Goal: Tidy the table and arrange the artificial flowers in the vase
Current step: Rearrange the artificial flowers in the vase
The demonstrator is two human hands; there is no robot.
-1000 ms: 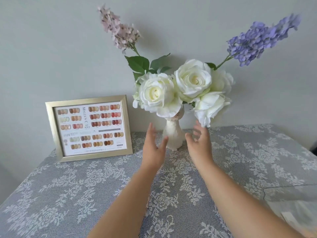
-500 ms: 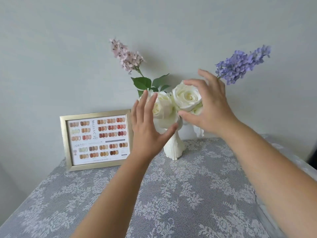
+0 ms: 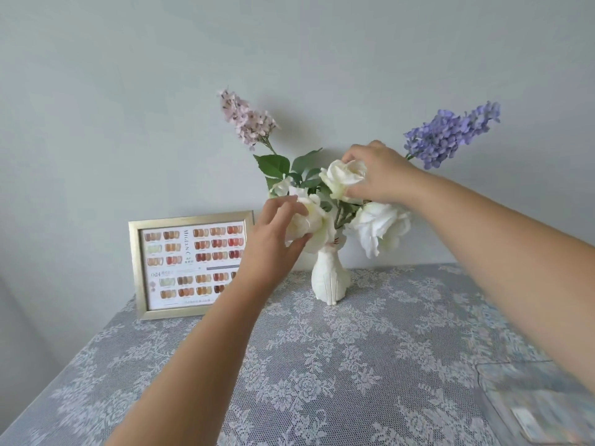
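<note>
Item: small white ceramic vase (image 3: 330, 280) with a narrow neck, standing upright on the table covered by a grey cloth with white floral lace (image 3: 322, 365), near the back edge by the pale wall. Contents: white artificial roses, one pale pink lilac-like spray (image 3: 248, 119) rising up and to the left, one purple-blue lilac-like spray (image 3: 450, 135) leaning out to the upper right, and green fabric leaves (image 3: 286, 165) between them. Left hand (image 3: 273, 236) — fingers and thumb curled round the lower left white rose (image 3: 310, 220), thumb under the bloom, fingers over its top. Right hand (image 3: 380, 175) — fingers bent over the upper white rose (image 3: 343, 178), gripping its petals from the right side; the thumb is hidden, so how firm the hold is cannot be told. A third, larger white rose (image 3: 378, 228) droops free to the right of the vase neck, touching neither hand. Left of the vase, well apart from it: gold-framed chart of nail colour samples (image 3: 190, 262), standing upright against the wall, its right edge partly covered by the left wrist. Lower right corner: blurred flat iridescent object (image 3: 541, 410), possibly a card or sleeve, lying on the cloth
</note>
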